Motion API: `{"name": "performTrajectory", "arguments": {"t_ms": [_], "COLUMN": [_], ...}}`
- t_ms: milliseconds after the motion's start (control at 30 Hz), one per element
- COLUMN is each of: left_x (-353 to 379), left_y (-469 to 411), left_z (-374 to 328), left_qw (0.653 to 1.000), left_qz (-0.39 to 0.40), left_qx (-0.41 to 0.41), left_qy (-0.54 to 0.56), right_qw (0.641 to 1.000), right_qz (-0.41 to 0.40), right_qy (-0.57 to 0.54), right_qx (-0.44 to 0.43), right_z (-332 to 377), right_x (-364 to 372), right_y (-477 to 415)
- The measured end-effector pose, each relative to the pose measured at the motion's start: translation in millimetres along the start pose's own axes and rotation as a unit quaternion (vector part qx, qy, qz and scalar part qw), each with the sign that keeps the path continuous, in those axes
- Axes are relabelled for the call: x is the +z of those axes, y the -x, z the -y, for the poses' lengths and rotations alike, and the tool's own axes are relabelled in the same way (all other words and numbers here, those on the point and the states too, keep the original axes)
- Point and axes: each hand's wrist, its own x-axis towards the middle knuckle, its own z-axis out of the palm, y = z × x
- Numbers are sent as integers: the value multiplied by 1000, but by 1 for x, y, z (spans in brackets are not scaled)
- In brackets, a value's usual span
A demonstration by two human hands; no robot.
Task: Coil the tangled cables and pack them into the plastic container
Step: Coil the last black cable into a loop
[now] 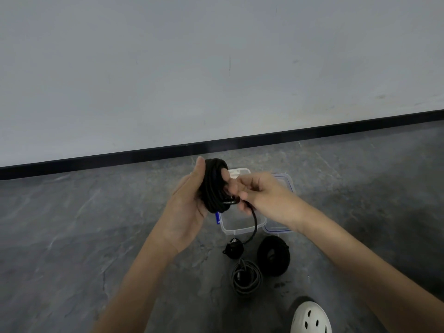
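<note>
A coiled black cable [215,186] is held over the open plastic container [234,229], clamped in the curled grip of the left hand [189,200]. Its loose tail [254,223] is pinched in the right hand [259,193] grip and hangs down. A blue-rimmed lid [287,186] lies just beside the container on the floor [96,224]. Nearer, a black coil [274,255], a grey coil [247,277] and a small black bundle [233,248] are laid near a white shoe [311,318].

No legible text; white print on cable plug [229,202] blurred.
</note>
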Motion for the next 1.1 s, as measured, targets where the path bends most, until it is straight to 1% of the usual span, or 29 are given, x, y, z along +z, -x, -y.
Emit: {"name": "performTrajectory", "arguments": {"t_ms": [100,300,400,500,567,667,767,900,1033,1100], "left_x": [-1,3,2,-2,-7,-16,-19,-16,-18,-18], "left_y": [0,0,-1,-4,-6,-8,-8,-7,-4,-2], "left_z": [0,0,1,2,2,2,5,7,8,7], "left_qw": [999,994,992,986,980,965,953,934,910,906], "left_qz": [-40,-42,-57,-97,-129,-170,-179,-129,-111,-97], "left_qx": [25,93,114,132,150,162,156,138,59,28], "left_qy": [-7,-25,-15,-17,-37,-116,-186,-304,-394,-411], "right_qw": [999,999,998,994,992,989,989,994,996,996], "right_qz": [11,21,52,85,106,133,140,104,72,66], "right_qy": [29,19,31,32,24,15,14,16,-31,-43], "right_qx": [15,23,34,52,60,63,51,37,50,50], "right_z": [1,4,5,7,11,18,25,31,32,32], "right_x": [4,11,17,21,21,18,17,13,2,-3], "right_y": [1,4,7,11,16,25,32,33,31,31]}}
